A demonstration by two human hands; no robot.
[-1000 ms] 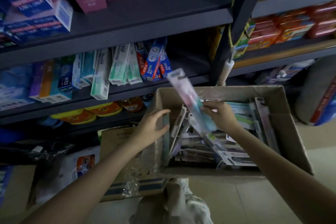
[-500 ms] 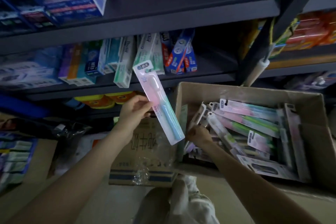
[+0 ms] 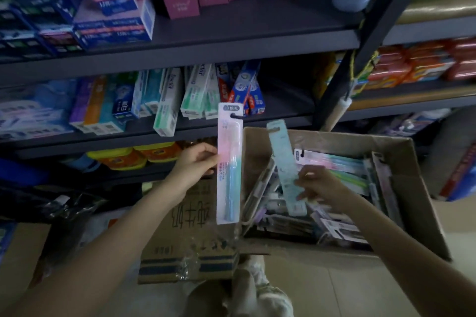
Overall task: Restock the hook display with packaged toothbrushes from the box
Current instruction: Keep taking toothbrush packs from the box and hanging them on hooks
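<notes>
My left hand (image 3: 197,162) pinches a pink-and-blue packaged toothbrush (image 3: 229,162) by its left edge and holds it upright, just left of the box. My right hand (image 3: 316,184) grips a pale blue packaged toothbrush (image 3: 286,167), tilted, above the open cardboard box (image 3: 412,188). Inside the box lie several more packaged toothbrushes (image 3: 334,162). No hook display is in view.
Dark metal shelves (image 3: 180,51) rise behind, stacked with toothpaste cartons (image 3: 167,100) and pink boxes (image 3: 180,2). A diagonal shelf upright (image 3: 342,85) stands behind the box. A second, printed carton (image 3: 190,226) sits on the floor left of the toothbrush box.
My left hand has turned its pink-and-blue pack upright. My right hand has lifted a pale blue pack out of the box.
</notes>
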